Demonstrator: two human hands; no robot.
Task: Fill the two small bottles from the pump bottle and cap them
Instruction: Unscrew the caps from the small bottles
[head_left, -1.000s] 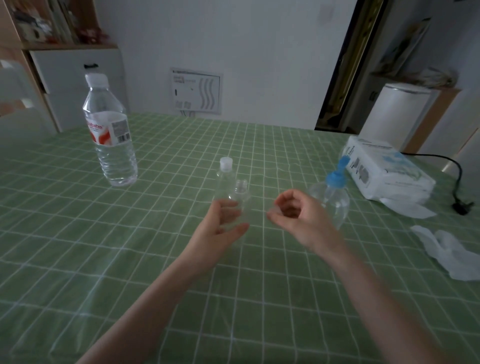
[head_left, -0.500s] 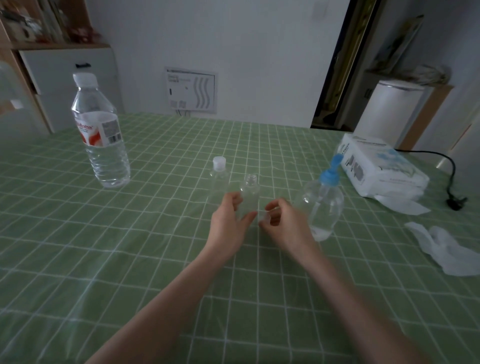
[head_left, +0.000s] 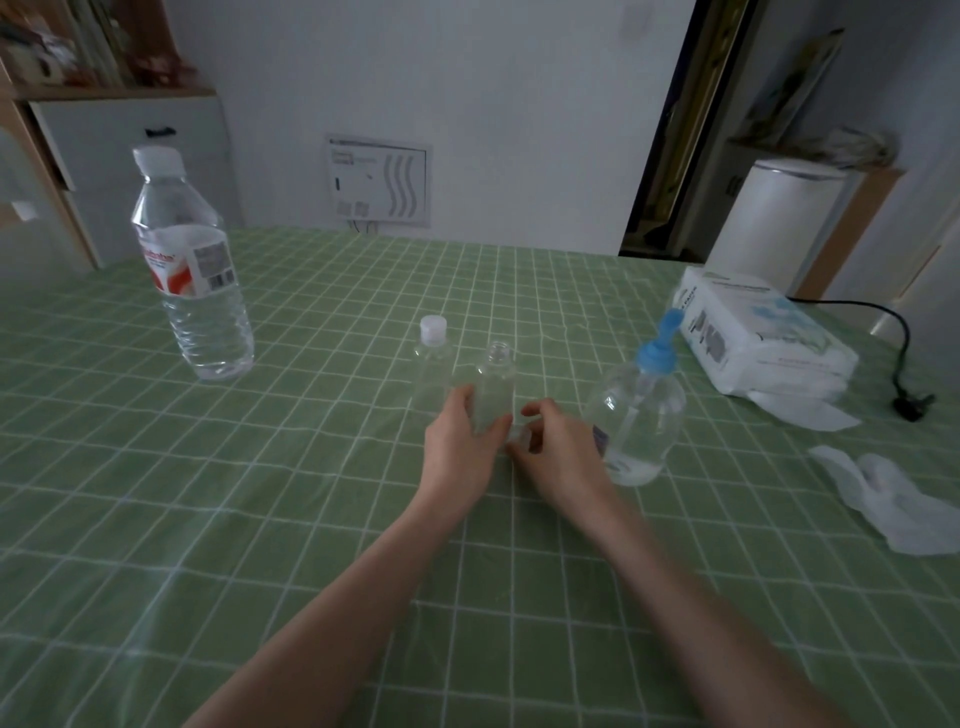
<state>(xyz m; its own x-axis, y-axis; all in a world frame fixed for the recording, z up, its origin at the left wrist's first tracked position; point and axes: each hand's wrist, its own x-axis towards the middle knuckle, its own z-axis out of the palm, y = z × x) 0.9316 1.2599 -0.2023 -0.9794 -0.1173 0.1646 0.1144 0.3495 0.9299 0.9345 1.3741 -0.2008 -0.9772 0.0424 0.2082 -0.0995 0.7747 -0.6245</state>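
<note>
Head view: left hand holds the open small bottle on the desk

The left hand (head_left: 457, 449) grips the open small bottle (head_left: 494, 387) low on its body, thumb on one side and fingers round the other. This clear bottle stands upright on the green checked desk (head_left: 260, 467), near the middle, and its neck has no cap. The right hand (head_left: 558, 452) sits just beside the bottle's base with its fingers curled inward. Something small and clear may lie between the fingertips, but blur hides whether they pinch anything, so its grip cannot be told.

Just behind and to the left stands the capped small bottle (head_left: 431, 366), upright, with a white top, close to the open one. The pump bottle (head_left: 636, 415) stands to the right of the right hand, near it but apart. It is clear and rounded with a blue pump head, and a little liquid shows at its bottom.

A large water bottle (head_left: 193, 280) with a red and white label stands well apart at the far left. A pack of tissues (head_left: 758, 332) lies at the far right, with a crumpled tissue (head_left: 893, 499) nearer the desk's edge and a black cord (head_left: 904, 358) trailing beside the pack.
</note>
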